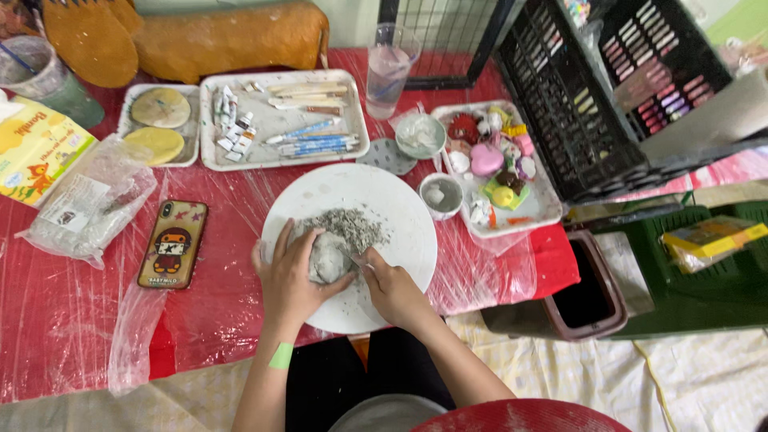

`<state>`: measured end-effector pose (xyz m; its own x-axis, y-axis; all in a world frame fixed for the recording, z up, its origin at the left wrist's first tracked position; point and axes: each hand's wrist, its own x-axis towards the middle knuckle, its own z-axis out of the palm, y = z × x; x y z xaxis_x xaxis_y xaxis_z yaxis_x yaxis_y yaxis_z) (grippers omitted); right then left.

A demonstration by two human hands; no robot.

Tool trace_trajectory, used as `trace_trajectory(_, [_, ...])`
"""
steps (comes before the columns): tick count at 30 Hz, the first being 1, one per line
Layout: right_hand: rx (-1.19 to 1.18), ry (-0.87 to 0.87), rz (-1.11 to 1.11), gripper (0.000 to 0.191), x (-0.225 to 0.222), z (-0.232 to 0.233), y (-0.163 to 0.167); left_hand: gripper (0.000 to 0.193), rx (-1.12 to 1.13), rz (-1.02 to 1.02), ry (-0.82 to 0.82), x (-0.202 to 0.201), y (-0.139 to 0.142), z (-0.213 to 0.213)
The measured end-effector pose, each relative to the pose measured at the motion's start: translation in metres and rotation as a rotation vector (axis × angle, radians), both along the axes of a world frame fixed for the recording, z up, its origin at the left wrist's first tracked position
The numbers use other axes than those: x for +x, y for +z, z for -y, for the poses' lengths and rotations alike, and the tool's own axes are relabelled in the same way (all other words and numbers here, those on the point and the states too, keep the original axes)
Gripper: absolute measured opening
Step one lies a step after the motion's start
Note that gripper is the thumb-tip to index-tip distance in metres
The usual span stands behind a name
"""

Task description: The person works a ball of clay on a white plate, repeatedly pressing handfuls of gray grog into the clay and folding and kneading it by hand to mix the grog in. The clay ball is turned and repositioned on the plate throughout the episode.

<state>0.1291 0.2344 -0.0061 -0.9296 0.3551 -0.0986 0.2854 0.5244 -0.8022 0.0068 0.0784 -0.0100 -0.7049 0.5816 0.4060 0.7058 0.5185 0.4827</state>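
A person's left hand [290, 280] cups a grey lump of clay [328, 256], fingers curled against it, on a round white board [400, 208]; the right hand [394, 290] pinches a thin tool, its tip at the lump. Grey crumbs [356, 226] lie just beyond. A slip could scatter crumbs onto the red plastic-covered table [64, 320] or the phone in a cartoon case [173, 244]. Farther off: a small white cup [441, 196], a tray of sculpting tools [284, 120], a clear glass [390, 70].

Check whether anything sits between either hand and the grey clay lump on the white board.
Nothing visible does. The left hand already cups the grey clay lump directly, and the right hand meets it from the other side with a thin tool I cannot make out clearly. Only loose grey crumbs lie behind it on the white round board.
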Motion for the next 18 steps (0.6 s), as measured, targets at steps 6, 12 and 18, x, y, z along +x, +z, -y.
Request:
trace_trajectory(6, [-0.061, -0.016, -0.053, 0.026, 0.012, 0.01, 0.012, 0.084, 0.015, -0.007, -0.003, 0.0, 0.003, 0.0])
trace_trajectory(12, [-0.151, -0.05, 0.098, 0.024, 0.018, -0.002, 0.012, 0.083, 0.035, -0.001, -0.004, 0.001, -0.001, 0.0])
trace_trajectory(18, [-0.078, -0.025, 0.005, 0.035, -0.022, -0.016, -0.004, 0.085, 0.028, -0.012, 0.004, 0.002, -0.002, 0.0])
